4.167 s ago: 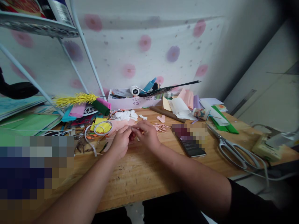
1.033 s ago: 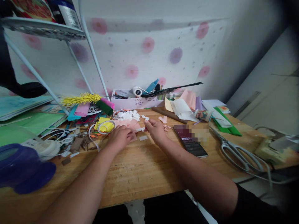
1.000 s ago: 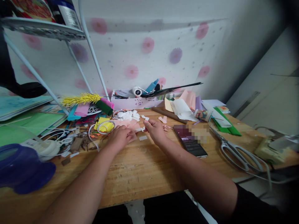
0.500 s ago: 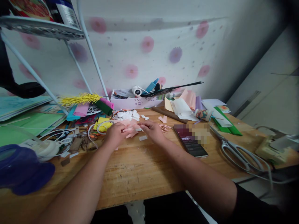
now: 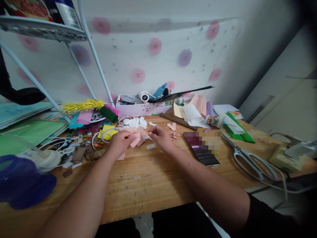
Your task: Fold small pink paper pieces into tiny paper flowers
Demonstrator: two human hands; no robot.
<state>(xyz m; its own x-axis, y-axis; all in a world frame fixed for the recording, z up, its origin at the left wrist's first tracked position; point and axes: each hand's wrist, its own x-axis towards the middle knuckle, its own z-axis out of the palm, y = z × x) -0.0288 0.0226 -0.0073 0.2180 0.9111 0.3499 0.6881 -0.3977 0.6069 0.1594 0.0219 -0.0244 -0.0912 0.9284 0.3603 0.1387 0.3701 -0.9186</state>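
Note:
My left hand is closed in a pinch on a piece of pink crepe paper, which sticks out past the fingertips. Close by on the right, my right hand has its thumb and fingers pressed together; whatever sits between them is too small to make out. More pink paper pieces lie under and between the hands. Behind them is a heap of white paper pieces. A small pale paper rectangle rests on the wooden table between the hands. Thin twisted pink strips lie beside my right hand.
A phone and large scissors lie to the right. Paper rolls and a brown rod stretch along the back, near a white box of tools. Cables, scraps and a blue-purple object crowd the left, beneath a white rack.
The pink paper in my left hand now shows more of its flat side and hangs lower. My right hand stays pinched in nearly the same place. The view has shifted slightly.

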